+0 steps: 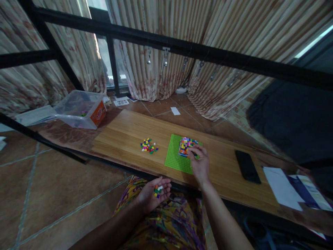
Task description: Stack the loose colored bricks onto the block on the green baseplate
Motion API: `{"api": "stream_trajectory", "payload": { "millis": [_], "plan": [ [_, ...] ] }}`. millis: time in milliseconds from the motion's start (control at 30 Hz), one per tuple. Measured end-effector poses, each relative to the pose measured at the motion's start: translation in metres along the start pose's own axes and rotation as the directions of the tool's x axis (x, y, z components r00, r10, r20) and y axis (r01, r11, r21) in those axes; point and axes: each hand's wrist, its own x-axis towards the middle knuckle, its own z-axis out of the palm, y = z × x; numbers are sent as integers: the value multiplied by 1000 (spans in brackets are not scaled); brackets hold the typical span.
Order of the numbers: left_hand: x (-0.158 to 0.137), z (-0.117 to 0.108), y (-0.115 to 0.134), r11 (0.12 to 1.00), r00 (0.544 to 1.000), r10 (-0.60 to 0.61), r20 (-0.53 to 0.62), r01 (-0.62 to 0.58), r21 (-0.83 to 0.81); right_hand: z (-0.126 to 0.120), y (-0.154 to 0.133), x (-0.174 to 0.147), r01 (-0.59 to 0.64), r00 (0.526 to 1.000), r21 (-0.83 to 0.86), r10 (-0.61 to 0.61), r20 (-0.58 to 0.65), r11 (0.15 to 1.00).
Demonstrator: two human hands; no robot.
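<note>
My left hand is held palm up above my lap, just off the table's front edge, with several small coloured bricks lying in its cupped palm. Over the green baseplate, my right hand has thumb and fingers pinched together at the right side of a multicoloured block of small bricks. Whatever sits between those fingertips is hidden. The block rests on the baseplate, partly covered by the fingers. Left of the baseplate lies a loose scatter of small coloured bricks on the wooden board.
The wooden board carries a black phone at the right. Beyond it lie white papers. A clear plastic box with an orange label stands at the left. A dark metal bar crosses in front, with metal clips hanging from it.
</note>
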Motion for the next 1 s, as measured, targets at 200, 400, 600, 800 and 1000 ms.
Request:
{"api": "stream_trajectory", "payload": {
  "millis": [200, 400, 600, 800, 1000],
  "plan": [
    [1, -2, 0, 1000, 1000, -10, -4, 10, -4, 9, 6, 4, 24, 1000, -73, -23, 17, 997],
    [1, -3, 0, 1000, 1000, -12, 3, 12, 4, 14, 9, 3, -36, 998, -24, 35, -46, 999],
    [3, -5, 0, 1000, 1000, -18, -11, 18, 0, 20, 3, 4, -127, 985, 111, 138, -105, 986],
    [5, -7, 0, 1000, 1000, -22, 14, 22, -6, 26, 3, 4, -156, 975, 170, 179, -131, 973],
    [1, -2, 0, 1000, 1000, -4, 10, 4, 9, 28, 2, 4, -146, 972, 184, 175, -154, 972]
  ]
}}
